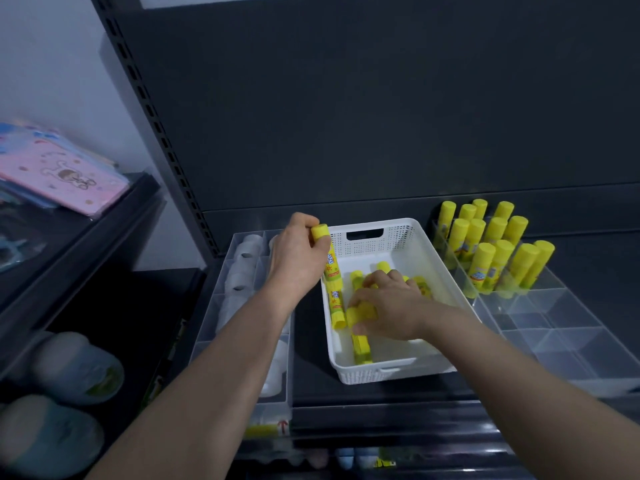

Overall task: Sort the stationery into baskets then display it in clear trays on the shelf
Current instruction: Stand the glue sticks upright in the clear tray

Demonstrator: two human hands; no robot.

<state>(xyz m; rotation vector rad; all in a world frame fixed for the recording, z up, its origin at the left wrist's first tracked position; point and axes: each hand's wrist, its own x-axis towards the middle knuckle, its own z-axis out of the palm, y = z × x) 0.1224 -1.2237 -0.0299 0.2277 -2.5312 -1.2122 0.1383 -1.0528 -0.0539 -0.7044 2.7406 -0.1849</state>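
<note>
Yellow glue sticks (362, 348) lie in the white basket (377, 374) mid-shelf, where the right grip (388, 306) curls round some. The left grip (299, 251) clamps a raised stick (320, 232) over the basket's left rim. Upright sticks (495, 251) fill the clear tray (554, 327) at the shelf's right.

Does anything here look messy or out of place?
Only slightly: the yellow glue sticks standing in the clear plastic divided tray lean at uneven angles. Other glue sticks lie jumbled in the white perforated plastic basket.
</note>
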